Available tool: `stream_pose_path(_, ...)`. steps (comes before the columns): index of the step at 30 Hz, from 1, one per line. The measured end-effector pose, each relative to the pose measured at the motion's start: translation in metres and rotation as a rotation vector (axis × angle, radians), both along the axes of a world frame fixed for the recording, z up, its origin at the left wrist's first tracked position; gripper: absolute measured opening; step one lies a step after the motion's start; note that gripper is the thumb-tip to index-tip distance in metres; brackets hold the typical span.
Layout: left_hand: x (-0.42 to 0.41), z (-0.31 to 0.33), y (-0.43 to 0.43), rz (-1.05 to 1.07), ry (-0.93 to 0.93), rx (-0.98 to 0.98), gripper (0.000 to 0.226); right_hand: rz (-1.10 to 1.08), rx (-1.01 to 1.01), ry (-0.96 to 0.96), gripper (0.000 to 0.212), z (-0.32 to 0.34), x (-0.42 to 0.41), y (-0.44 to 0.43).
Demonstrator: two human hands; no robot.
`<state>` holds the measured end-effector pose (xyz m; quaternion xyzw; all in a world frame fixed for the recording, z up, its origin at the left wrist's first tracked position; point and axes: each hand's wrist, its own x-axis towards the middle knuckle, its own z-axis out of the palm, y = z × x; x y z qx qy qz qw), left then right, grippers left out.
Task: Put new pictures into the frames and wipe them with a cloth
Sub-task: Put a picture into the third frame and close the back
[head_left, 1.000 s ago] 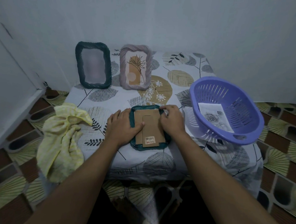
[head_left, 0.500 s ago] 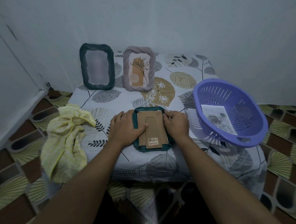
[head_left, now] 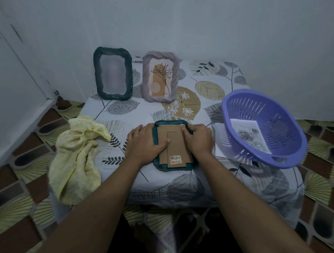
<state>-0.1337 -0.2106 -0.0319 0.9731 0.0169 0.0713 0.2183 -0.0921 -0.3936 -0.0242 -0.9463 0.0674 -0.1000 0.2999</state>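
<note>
Face down near the desk's front edge, the frame has the left hand pressing flat on its backing and the right hand pinching the backing's far corner with curled fingers; it is probably light, stiff and glass-fronted, so best held by its rim.

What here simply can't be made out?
Head view:
- Front of the teal frame: face down, under its cardboard back.
- Picture in the dark frame: blurred.
- Label: too small to read.
- Sheet beneath the basket: mostly covered.
- Fingertips of the right hand: curled under, hidden.
</note>
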Motion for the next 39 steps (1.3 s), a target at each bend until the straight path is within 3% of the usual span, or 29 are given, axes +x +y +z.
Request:
stream_pose_path(9, 0.001, -0.001, 0.000, -0.002, -0.007, 0.007, 0.084, -0.118, 0.276, 0.109, 0.034, 0.000, 0.009, 0.001)
stream_pose_path(24, 0.001, -0.003, 0.001, -0.002, -0.003, 0.002, 0.085, -0.036, 0.026, 0.134, 0.030, 0.003, 0.005, 0.005)
stream_pose_path(32, 0.004, -0.005, 0.003, 0.002, 0.005, -0.015, 0.084, 0.153, 0.259, 0.150, 0.044, 0.017, -0.017, -0.014)
stream_pose_path(35, 0.003, -0.005, 0.003, 0.002, 0.009, -0.026, 0.084, 0.276, 0.187, 0.119, 0.052, 0.014, -0.033, -0.013)
stream_pose_path(39, 0.002, -0.003, 0.001, 0.004, 0.007, -0.036, 0.083, 0.386, -0.079, 0.192, 0.058, -0.004, -0.045, -0.009)
